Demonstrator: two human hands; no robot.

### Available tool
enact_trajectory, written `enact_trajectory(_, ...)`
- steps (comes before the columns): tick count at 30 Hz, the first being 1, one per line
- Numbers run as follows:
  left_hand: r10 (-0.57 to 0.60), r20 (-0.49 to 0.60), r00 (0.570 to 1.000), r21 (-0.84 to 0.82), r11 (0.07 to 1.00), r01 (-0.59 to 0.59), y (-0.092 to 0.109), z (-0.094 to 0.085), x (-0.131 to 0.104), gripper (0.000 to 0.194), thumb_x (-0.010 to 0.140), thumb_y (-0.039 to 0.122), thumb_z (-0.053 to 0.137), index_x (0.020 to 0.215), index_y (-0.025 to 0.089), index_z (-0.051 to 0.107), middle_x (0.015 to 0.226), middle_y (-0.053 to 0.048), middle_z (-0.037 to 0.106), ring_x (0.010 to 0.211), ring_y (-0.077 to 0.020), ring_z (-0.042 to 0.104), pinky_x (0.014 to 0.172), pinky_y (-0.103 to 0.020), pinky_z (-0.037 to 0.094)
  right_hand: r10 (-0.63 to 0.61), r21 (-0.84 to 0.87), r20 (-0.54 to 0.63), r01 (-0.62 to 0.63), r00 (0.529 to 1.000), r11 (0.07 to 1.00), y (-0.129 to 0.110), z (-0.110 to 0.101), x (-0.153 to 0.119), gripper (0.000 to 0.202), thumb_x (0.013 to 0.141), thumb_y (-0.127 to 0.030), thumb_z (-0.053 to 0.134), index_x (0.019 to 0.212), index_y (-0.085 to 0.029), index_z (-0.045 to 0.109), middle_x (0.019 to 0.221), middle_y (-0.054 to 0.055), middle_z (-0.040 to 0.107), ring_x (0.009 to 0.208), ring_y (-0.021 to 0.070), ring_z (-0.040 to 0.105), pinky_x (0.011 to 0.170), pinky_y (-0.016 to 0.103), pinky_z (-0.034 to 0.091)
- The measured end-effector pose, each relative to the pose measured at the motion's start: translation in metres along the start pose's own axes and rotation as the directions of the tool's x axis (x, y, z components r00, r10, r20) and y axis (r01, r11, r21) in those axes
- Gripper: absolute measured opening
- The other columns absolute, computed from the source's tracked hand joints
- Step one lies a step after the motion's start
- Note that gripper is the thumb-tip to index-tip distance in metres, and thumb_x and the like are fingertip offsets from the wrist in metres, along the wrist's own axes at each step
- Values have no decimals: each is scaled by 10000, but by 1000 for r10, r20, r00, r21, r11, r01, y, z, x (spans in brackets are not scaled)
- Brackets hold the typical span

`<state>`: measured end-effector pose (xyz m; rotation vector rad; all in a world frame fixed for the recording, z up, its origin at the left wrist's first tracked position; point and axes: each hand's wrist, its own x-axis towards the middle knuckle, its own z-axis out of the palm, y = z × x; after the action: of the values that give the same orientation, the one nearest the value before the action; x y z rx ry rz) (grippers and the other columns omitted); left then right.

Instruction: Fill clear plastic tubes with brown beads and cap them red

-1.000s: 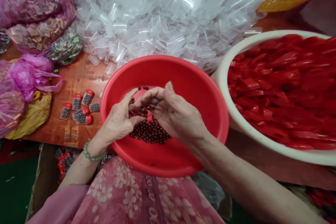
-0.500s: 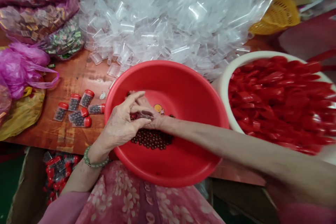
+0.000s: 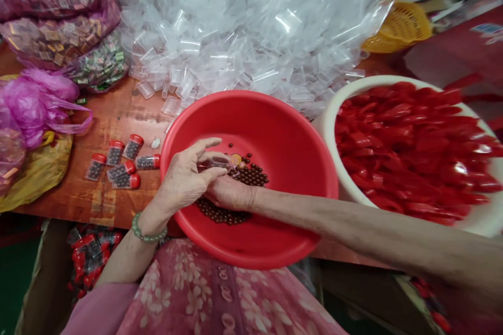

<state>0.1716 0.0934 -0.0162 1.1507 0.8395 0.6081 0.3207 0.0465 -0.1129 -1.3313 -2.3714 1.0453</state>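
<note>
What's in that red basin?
Loose brown beads, plus the right hand; the left hand holds a clear tube above them. The hands cover part of the pile, so what lies beneath is hidden.

Left hand (image 3: 181, 175): pinches a small clear container (image 3: 217, 162) over the red basin (image 3: 293, 162); a green bead bracelet (image 3: 147, 230) circles the wrist
Right hand (image 3: 231, 192): in the basin, partly hidden, just beneath the container; its grip cannot be told
Dark beads (image 3: 254, 175): loose on the basin floor around the right hand
Red-capped vials (image 3: 115, 153): six on the table (image 3: 118, 115), left of the basin, with dark beads inside
Clear tubes (image 3: 220, 63): heaped behind the basin
White tub (image 3: 329, 125): right of the basin, piled with red plastic pieces (image 3: 396, 152)
</note>
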Motion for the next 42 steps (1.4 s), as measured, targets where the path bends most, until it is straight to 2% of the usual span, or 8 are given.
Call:
enact_trajectory(3, -5, -8, 1000, 47, 999, 5, 0, 0, -3, 499, 742, 75, 656, 1230, 148, 586, 1017, -72, 767, 932, -171, 729, 915, -334, 564, 172, 271, -135, -131, 976, 954, -1, -17, -7, 217, 923, -325, 491, 885, -182, 649, 695, 45, 658, 588, 153, 583, 581, 298, 520)
enact_trajectory(7, -14, 59, 998, 66, 998, 11, -2, 3, -9, 494, 757, 99, 658, 1241, 143, 574, 996, -76, 767, 945, -183, 726, 904, -346, 562, 367, 567, -259, -167, 893, 806, -13, -60, -21, 551, 957, -645, 279, 809, -198, 566, 590, -17, 544, 339, 60, 277, 350, 245, 292)
enact_trajectory(11, -34, 123, 992, 104, 994, 21, -4, 8, -12, 550, 752, 95, 670, 1285, 141, 541, 976, -75, 758, 963, -194, 716, 928, -373, 542, 596, 912, -329, 83, 732, 401, -43, -90, -20, 579, 814, -780, 479, 714, -211, 516, 636, -31, 554, 353, 31, 309, 342, 215, 221)
enact_trajectory(14, -53, 168, 984, 107, 994, 35, -7, 12, -11, 602, 750, 94, 675, 1327, 148, 511, 941, -63, 742, 936, -201, 712, 888, -372, 549, 654, 954, -298, 241, 695, 178, -66, -95, -14, 521, 722, -702, 683, 669, -201, 550, 636, -28, 582, 376, 37, 387, 337, 199, 207)
enact_trajectory(20, 2, 200, 980, 151, 988, -33, -11, 17, -7, 645, 720, 90, 712, 1330, 161, 514, 997, -51, 712, 970, -209, 678, 932, -380, 538, 608, 928, -371, 299, 702, 221, -82, -87, -13, 452, 719, -605, 756, 641, -199, 571, 692, -25, 608, 492, 74, 528, 471, 227, 434)
enact_trajectory(29, -17, 176, 984, 267, 963, -31, -9, 20, -6, 610, 711, 93, 719, 1294, 144, 550, 1094, -86, 681, 1093, -247, 634, 1007, -429, 498, 555, 917, -398, 319, 730, 239, -82, -84, -24, 447, 754, -586, 738, 621, -213, 532, 783, -6, 601, 647, 102, 544, 648, 262, 500)
enact_trajectory(36, -42, 191, 981, 321, 947, -22, -13, 16, -6, 444, 735, 85, 678, 1171, 152, 632, 1125, -88, 691, 1117, -257, 625, 1001, -436, 492, 612, 926, -373, 325, 698, 194, -72, -80, -36, 436, 733, -572, 765, 625, -214, 539, 769, -7, 607, 643, 112, 558, 675, 285, 491)
enact_trajectory(42, -55, 160, 986, 93, 995, 40, -5, 18, -12, 431, 746, 78, 669, 1171, 134, 622, 1123, -97, 686, 1049, -202, 651, 1003, -395, 487, 568, 914, -350, 137, 745, 383, -66, -83, -62, 414, 748, -585, 751, 669, -201, 614, 751, 3, 631, 680, 111, 570, 711, 269, 457)
